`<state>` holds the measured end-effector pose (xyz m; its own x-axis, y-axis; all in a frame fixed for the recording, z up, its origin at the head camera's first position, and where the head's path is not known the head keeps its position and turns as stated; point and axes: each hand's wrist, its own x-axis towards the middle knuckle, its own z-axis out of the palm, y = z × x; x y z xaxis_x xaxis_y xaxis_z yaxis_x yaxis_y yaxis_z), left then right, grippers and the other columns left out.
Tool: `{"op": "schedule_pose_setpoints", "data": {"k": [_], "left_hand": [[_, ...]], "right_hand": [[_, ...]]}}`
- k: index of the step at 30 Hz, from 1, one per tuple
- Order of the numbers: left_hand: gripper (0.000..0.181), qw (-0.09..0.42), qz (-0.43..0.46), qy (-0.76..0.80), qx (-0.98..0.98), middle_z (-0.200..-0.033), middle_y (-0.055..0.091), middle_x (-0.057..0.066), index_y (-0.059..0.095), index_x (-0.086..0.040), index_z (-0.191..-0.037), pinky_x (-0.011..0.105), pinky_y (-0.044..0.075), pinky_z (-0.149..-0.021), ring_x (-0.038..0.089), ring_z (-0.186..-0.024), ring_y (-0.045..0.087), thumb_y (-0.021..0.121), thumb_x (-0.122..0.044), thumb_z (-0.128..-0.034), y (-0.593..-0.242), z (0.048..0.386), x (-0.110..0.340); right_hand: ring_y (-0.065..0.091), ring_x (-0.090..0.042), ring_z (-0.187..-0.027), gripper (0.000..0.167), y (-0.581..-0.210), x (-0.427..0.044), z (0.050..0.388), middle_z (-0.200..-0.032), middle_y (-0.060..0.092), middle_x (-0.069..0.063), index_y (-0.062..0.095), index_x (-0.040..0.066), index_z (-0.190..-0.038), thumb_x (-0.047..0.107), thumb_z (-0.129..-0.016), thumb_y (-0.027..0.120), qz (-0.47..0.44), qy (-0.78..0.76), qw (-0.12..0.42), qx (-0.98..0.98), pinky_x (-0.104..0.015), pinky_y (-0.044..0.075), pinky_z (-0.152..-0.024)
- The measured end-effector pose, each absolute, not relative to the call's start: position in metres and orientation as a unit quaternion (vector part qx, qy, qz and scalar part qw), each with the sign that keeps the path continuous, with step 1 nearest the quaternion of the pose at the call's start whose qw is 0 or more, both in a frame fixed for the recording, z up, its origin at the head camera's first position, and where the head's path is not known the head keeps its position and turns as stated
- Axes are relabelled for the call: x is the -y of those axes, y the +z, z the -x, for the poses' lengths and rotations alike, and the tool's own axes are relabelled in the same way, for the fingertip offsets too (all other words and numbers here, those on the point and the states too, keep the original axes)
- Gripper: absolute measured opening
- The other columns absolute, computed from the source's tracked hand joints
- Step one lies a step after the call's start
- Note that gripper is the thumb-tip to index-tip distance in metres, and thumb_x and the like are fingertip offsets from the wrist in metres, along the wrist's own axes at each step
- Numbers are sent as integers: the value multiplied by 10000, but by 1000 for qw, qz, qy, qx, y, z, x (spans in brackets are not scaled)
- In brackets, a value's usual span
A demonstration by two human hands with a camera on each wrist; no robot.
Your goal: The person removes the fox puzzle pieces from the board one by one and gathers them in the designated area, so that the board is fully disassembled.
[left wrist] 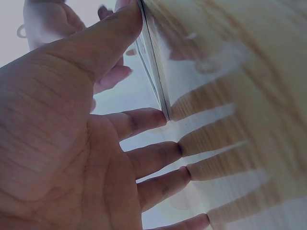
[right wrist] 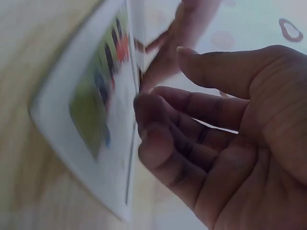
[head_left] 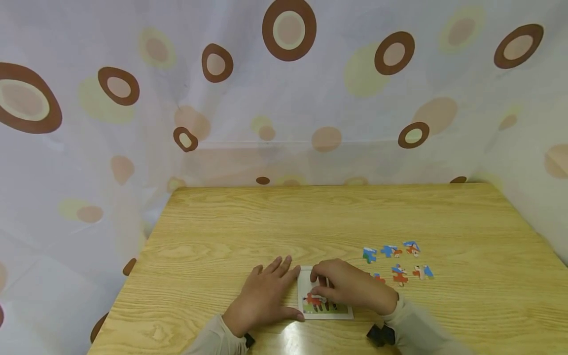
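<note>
A small jigsaw puzzle tray (head_left: 326, 316) with a white border lies on the table; its lower part shows a picture with red figures on green. My left hand (head_left: 266, 298) is spread flat on the table, its thumb and index fingertip touching the tray's left side. Over the tray hovers my right hand (head_left: 343, 285), fingers loosely bent. In the right wrist view the thumb (right wrist: 211, 72) stands apart from the fingers, with nothing visible between them. The right hand hides part of the tray. Loose jigsaw pieces (head_left: 400, 274) lie to its right.
The loose pieces lie in two rough rows, including a blue one (head_left: 369, 254) at the back left. One red and blue piece (head_left: 378, 278) is partly behind the right hand. A patterned curtain (head_left: 288, 113) hangs behind the wooden table (head_left: 248, 222).
</note>
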<state>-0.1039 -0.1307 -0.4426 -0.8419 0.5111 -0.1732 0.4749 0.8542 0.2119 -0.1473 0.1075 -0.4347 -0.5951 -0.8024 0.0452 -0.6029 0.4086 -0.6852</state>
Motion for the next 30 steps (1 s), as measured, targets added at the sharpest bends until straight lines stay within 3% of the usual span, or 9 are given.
{"op": "schedule_pose_setpoints", "data": {"k": [7,19,26,30], "left_hand": [[1026,111,-262,78,-955,-1653,339,111,422,-190,-1597,606,391,-1098,305,-1508,348,695,-755,-785,-442,103,130],[1028,108,-264,75,-956,-1650,341,119,426,-182,-1594,605,399,-1092,313,-1504,354,690,-758,-785,-440,104,132],[1029,112,-261,83,-955,-1652,335,120,423,-180,-1595,611,393,-1095,316,-1506,350,698,-752,-785,-441,102,131],[1023,112,-261,85,-955,-1654,335,116,423,-180,-1595,609,388,-1098,308,-1508,347,699,-748,-790,-441,102,131]], "right_hand": [[494,38,-603,85,-442,-99,137,-726,571,137,703,62,-991,138,-973,736,410,-371,195,-810,-197,458,-561],[479,24,-621,87,-445,-95,129,-734,535,145,653,109,-966,152,-982,726,392,-364,171,-827,-214,439,-582],[445,-25,-700,205,-449,-93,125,-841,497,92,553,166,-946,154,-954,757,367,-337,145,-855,-238,404,-625],[445,-15,-660,228,-450,-93,125,-787,502,111,519,186,-925,144,-966,739,360,-352,155,-850,-227,386,-592]]}}
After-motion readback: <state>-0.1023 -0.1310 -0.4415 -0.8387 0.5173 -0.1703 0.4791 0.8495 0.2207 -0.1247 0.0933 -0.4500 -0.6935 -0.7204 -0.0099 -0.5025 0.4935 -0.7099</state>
